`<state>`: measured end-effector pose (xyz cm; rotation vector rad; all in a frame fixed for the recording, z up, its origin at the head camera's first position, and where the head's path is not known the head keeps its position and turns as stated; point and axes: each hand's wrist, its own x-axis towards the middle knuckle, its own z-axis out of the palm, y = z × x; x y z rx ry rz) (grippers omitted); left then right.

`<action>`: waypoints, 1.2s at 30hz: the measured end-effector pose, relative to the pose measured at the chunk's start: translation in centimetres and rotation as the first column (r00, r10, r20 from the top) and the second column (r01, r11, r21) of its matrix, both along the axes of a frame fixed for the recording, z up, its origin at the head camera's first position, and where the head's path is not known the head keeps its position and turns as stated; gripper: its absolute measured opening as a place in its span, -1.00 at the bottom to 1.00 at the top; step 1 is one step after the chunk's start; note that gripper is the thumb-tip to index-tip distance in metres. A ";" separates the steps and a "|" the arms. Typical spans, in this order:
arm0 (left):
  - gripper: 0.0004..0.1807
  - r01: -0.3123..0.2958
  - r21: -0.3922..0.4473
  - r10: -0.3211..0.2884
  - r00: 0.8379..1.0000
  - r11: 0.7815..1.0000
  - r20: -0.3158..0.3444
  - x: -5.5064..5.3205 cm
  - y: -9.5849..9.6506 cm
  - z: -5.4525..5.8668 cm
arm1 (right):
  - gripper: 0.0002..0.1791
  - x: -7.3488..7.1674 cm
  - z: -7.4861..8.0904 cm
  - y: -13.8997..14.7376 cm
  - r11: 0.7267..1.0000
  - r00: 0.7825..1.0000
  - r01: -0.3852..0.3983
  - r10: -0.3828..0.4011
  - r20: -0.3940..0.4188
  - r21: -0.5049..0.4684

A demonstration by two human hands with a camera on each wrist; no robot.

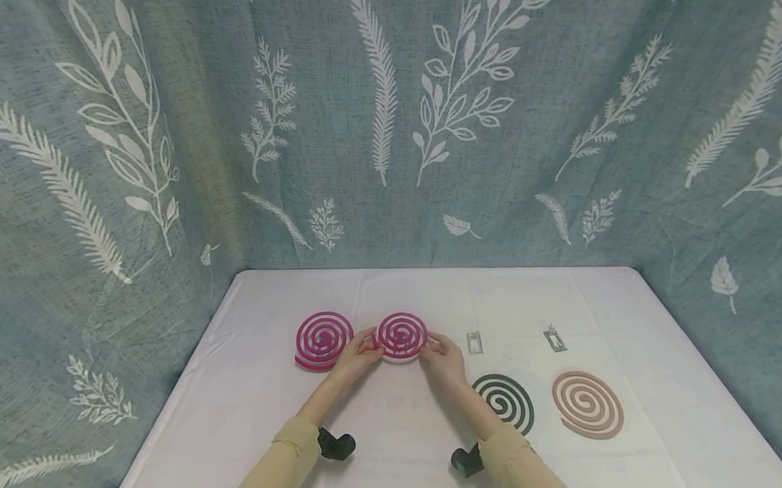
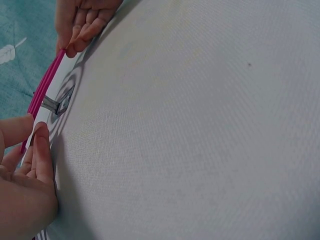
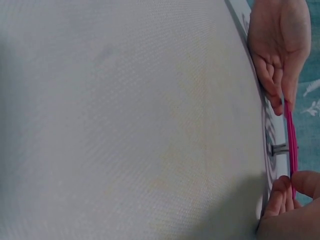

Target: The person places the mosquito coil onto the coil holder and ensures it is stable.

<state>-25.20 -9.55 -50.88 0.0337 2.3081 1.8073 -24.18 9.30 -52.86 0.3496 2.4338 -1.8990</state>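
Observation:
A pink mosquito coil (image 1: 401,335) is held level just above the white table by both hands. My left hand (image 1: 356,359) pinches its left edge between thumb and fingers. On the opposite edge, the thumb and fingers of my right hand (image 1: 447,358) pinch the coil. Under it, a small metal coil stand (image 2: 59,104) rises from the table and meets or nearly meets the coil's middle; contact is unclear. Another pink mosquito coil (image 1: 324,339) lies to the left, partly behind my left hand.
Two flat metal stands (image 1: 475,342) lie to the right, the farther one (image 1: 554,338) with a raised tab. Nearer me are a dark green coil (image 1: 501,405), partly covered by my right arm, and a brown coil (image 1: 585,401). A leaf-patterned curtain (image 1: 390,222) surrounds the table.

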 end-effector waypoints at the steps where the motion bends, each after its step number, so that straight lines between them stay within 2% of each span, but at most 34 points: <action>1: -0.42 -0.004 0.000 0.004 1.000 1.000 0.002 -0.1 0.0 -0.1 | -0.52 0.0 0.0 0.0 1.000 1.000 -0.001 0.001 -0.001 0.000; 3: -0.41 -0.015 0.002 0.015 1.000 1.000 -0.003 -0.5 0.0 -0.9 | -0.52 0.0 0.0 0.0 1.000 1.000 -0.003 0.003 0.002 -0.002; 4: -0.41 -0.016 0.002 0.016 1.000 1.000 -0.004 -0.5 0.0 -1.0 | -0.52 0.0 0.0 0.0 1.000 1.000 -0.003 0.003 0.002 -0.002; 13: -0.40 -0.021 0.020 0.021 1.000 1.000 0.003 -0.6 0.0 -1.0 | -0.52 0.0 -0.1 0.0 1.000 1.000 -0.004 0.004 -0.005 0.003; 32: -0.39 -0.014 0.006 0.014 1.000 1.000 -0.005 -0.7 0.1 -1.2 | -0.52 -0.1 -0.2 0.0 1.000 1.000 0.017 -0.017 0.017 -0.008; 36: -0.39 -0.007 -0.003 0.007 1.000 1.000 -0.006 -0.5 0.1 -0.9 | -0.53 -0.1 -0.1 0.0 1.000 1.000 0.019 -0.019 0.018 -0.007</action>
